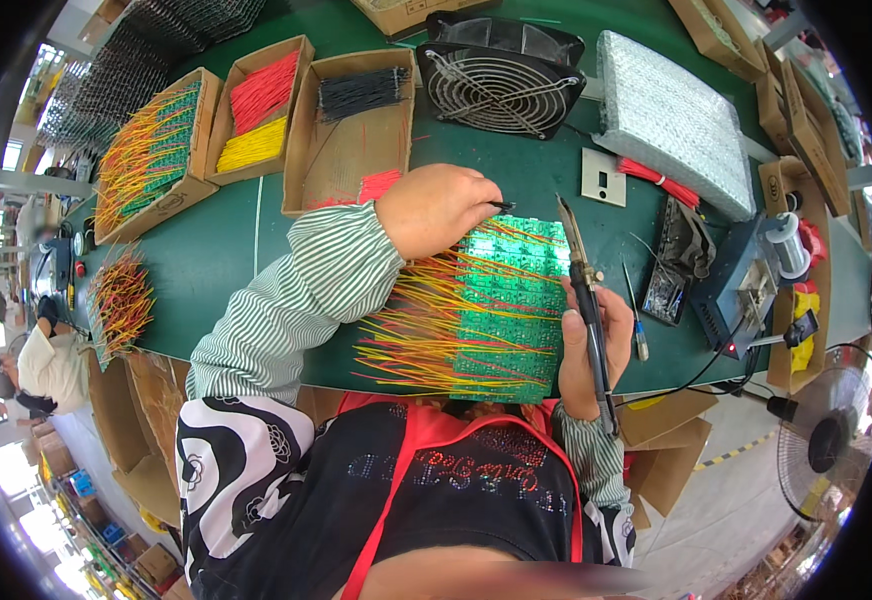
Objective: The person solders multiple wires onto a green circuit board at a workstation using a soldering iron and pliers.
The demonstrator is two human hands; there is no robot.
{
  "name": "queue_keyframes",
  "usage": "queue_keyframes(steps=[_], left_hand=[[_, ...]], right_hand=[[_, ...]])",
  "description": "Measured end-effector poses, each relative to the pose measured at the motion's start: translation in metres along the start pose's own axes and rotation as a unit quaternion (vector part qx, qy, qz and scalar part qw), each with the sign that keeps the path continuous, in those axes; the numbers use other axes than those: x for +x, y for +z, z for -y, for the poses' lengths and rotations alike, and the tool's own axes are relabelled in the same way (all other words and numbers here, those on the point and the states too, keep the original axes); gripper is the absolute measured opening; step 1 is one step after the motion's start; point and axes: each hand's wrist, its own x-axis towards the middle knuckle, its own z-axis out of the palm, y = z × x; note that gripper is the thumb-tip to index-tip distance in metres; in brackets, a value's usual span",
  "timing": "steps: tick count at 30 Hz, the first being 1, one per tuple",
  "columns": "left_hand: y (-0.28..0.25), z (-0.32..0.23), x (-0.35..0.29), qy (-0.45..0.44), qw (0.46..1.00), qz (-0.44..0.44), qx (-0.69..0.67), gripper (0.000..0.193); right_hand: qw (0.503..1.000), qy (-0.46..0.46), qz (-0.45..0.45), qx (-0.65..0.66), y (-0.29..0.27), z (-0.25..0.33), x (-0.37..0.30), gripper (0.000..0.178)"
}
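Green tabletop (196, 300), pale floor (696, 500) beyond its front edge; I see left fingers (479, 190) pinching black wire (502, 205), right fingers (573, 335) holding tapered soldering iron (586, 290) beside glossy circuit boards (506, 325).

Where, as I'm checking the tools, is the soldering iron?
In the head view, the soldering iron is right of centre, in the right hand, just right of the circuit boards.

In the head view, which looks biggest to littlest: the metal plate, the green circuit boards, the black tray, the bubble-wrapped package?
1. Green circuit boards and bubble-wrapped package: too alike to rank
2. Black tray
3. Metal plate
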Motion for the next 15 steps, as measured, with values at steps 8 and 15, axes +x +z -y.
queue_keyframes(steps=[8, 15], left_hand=[[0.000, -0.012, -0.014, -0.020, 0.991, 0.010, 0.134, 0.015], [0.002, -0.010, -0.009, -0.031, 0.994, 0.015, 0.107, 0.011]], right_hand=[[0.999, -0.018, 0.027, -0.022, 0.007, -0.008, 0.004, 0.037], [0.991, -0.016, 0.050, -0.121, 0.000, -0.004, 0.006, 0.035]])
